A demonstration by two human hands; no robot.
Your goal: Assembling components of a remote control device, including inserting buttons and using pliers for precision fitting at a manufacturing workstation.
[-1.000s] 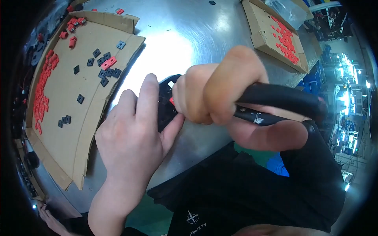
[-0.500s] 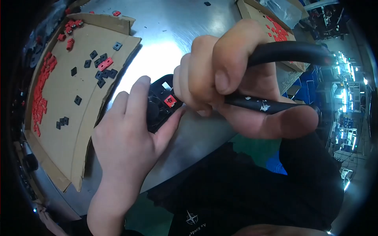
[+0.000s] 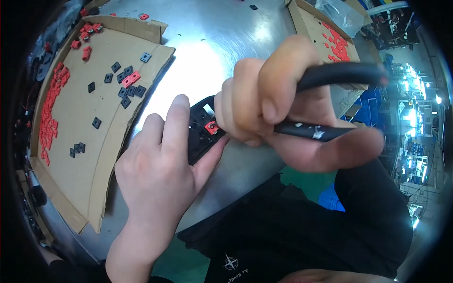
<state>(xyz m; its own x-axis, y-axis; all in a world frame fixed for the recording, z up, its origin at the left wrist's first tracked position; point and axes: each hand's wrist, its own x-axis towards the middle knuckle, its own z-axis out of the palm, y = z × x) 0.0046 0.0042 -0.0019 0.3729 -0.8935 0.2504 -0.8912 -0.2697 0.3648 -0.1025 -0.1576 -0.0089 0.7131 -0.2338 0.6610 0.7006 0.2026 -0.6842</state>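
Observation:
My left hand (image 3: 158,158) is wrapped round a black plastic housing (image 3: 197,144), fingers on its far left side and thumb along its near right edge. A small red square piece (image 3: 212,127) sits in the housing, and a pale rectangular opening shows above it. My right hand (image 3: 278,104) is closed round a hand tool with two black, pliers-like handles (image 3: 342,75); the lower handle has pale scuffs. The tool's working end is hidden behind my right fingers, which are right beside the red piece. Whether the tool touches the housing I cannot tell.
On the metal table (image 3: 207,56), a cardboard tray (image 3: 89,118) at the left holds red pieces and black square pieces. Another cardboard box (image 3: 304,21) with red pieces stands at the back right. A small black piece (image 3: 253,7) lies at the far edge.
In the picture, both hands and the housing sit slightly farther right and lower, and the tray has shifted a little the same way. Both grips stay the same.

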